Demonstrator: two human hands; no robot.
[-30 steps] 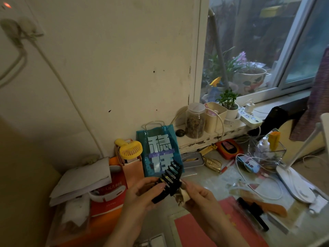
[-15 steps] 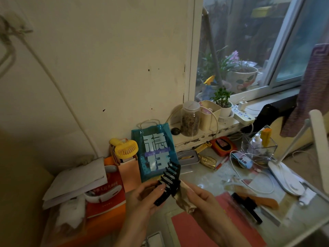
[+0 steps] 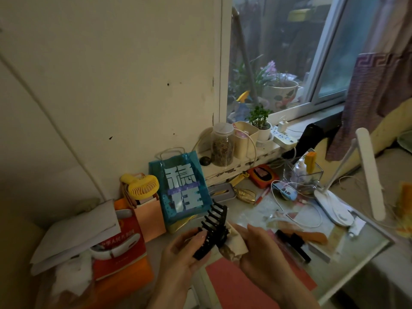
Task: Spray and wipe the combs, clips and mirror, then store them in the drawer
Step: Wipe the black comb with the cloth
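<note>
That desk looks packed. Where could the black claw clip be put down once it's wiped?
Best is the red mat below the hands. A smaller bare strip of desktop lies between the blue bag and the white cable. It is crowded by the lamp base and the black comb.

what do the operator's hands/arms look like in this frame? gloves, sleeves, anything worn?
Both bare: no gloves, and no sleeves on the forearms as far as the frame shows. Left hand has longish, pale glossy nails; no ring, watch or bracelet visible. Right hand also shows no jewellery; its nails aren't visible. Lighting is dim, so fine marks can't be judged.
</note>
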